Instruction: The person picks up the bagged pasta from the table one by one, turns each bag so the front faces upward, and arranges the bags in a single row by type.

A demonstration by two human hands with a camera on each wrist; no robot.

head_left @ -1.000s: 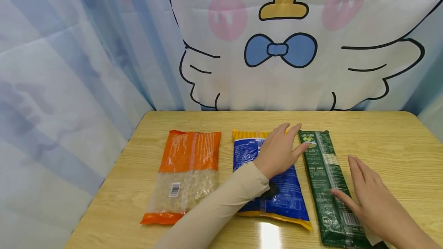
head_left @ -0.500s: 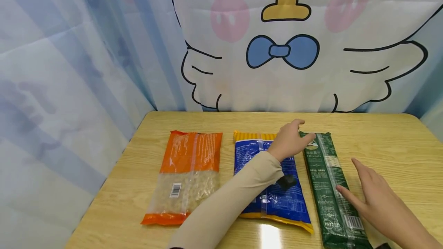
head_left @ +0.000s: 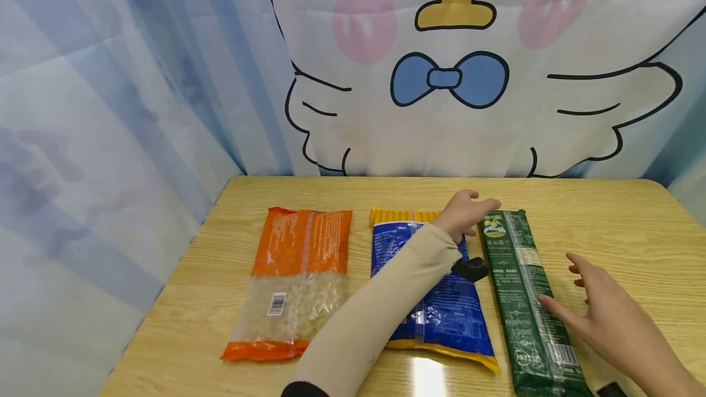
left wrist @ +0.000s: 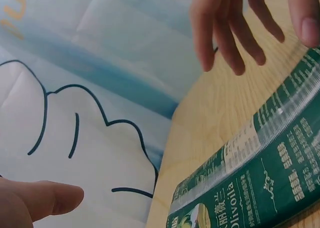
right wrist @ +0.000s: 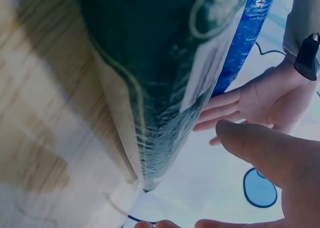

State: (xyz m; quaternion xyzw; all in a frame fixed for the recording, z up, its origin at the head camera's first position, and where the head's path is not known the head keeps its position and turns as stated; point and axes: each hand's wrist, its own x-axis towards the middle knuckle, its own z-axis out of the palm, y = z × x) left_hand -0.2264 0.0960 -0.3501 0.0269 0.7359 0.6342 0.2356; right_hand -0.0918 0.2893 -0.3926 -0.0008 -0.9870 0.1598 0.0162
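Note:
A dark green spaghetti packet (head_left: 521, 299) lies lengthwise on the table, right of the other two bags. My left hand (head_left: 462, 213) reaches across to its far end, fingers loosely spread and thumb over the packet's top corner. Beside the packet's right edge is my right hand (head_left: 612, 311), its thumb over the green wrapper and its fingers apart from it. Under my left forearm lies a blue and yellow bag (head_left: 447, 317), partly covered by the sleeve. In the left wrist view the packet (left wrist: 260, 173) rests below the right hand's spread fingers (left wrist: 237, 42).
An orange bag with a clear lower half (head_left: 295, 287) lies at the left on the wooden table (head_left: 182, 299). Behind the table's far edge hangs a curtain (head_left: 447, 133) with a cartoon bird. A black wrist strap (head_left: 470, 269) sits on the left sleeve.
My left hand has moved slightly right and turned onto its side near the green packet's far end. My right hand has shifted a little right. The bags lie as before.

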